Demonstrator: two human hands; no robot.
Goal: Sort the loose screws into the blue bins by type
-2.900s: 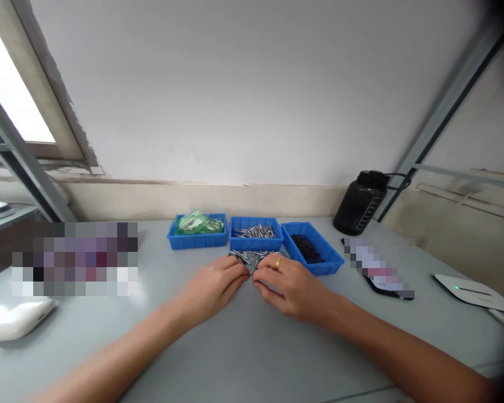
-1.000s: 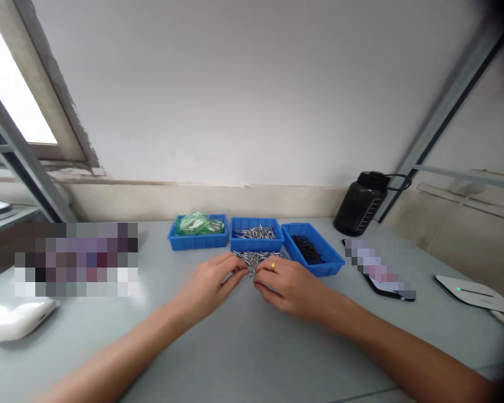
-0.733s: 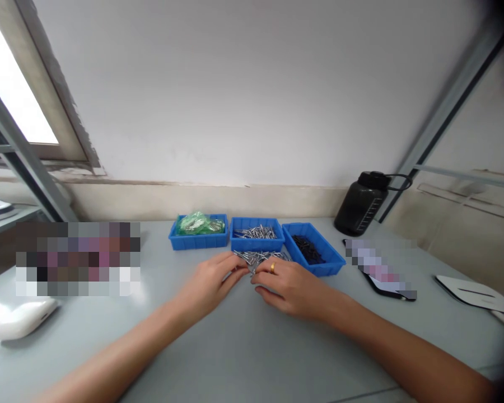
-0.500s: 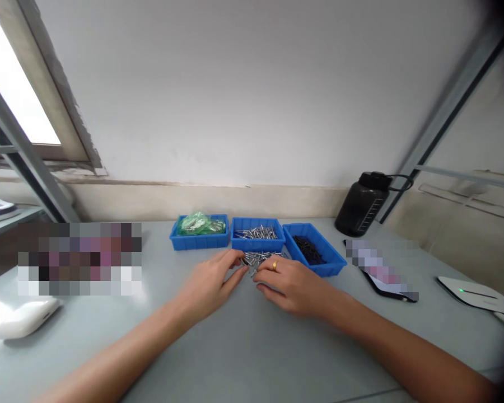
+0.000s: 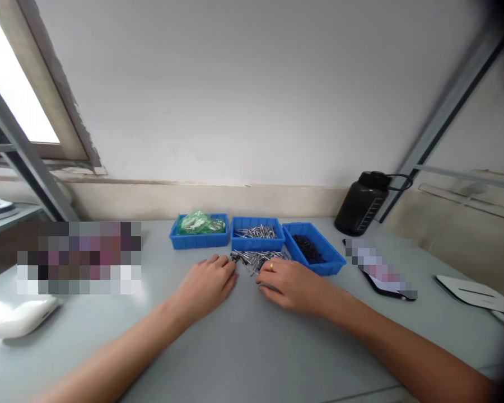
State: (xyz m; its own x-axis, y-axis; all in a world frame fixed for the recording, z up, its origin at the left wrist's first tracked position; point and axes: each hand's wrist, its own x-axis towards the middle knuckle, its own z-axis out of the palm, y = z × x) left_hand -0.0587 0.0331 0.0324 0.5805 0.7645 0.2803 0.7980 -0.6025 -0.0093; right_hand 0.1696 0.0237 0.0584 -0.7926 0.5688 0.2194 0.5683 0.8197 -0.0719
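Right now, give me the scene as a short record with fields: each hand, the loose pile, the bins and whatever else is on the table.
Left hand: palm down on the table, fingertips beside the loose pile
Right hand: ringed, fingers curled at the pile's edge; grip hidden
Loose pile: small silver metal pieces, before the middle bin
Bins: left bin holds a green bag; middle bin silver fasteners; right bin dark fasteners
Other: dark bottle, white device

Workshop bench: blue parts bins (image 5: 256,242) of screws, metal frame struts (image 5: 445,112).
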